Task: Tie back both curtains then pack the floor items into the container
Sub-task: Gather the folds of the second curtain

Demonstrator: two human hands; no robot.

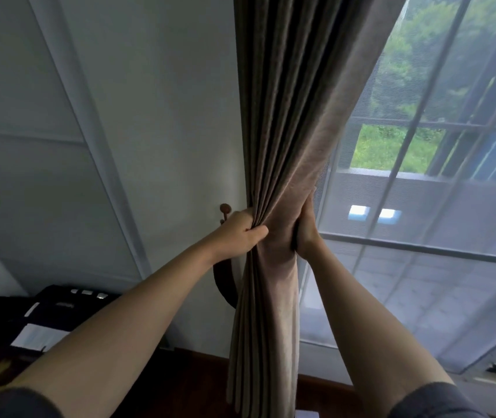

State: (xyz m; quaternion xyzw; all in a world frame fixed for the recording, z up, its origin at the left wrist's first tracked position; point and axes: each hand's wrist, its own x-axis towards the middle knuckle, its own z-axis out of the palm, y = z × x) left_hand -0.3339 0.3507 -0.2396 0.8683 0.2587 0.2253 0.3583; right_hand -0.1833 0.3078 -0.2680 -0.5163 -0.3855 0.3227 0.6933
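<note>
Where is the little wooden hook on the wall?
In the head view, the wooden hook sits on the white wall just left of the gathered curtain, directly above the left hand.

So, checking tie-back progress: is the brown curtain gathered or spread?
Gathered: left hand and right hand squeeze the curtain into one bunch.
</note>
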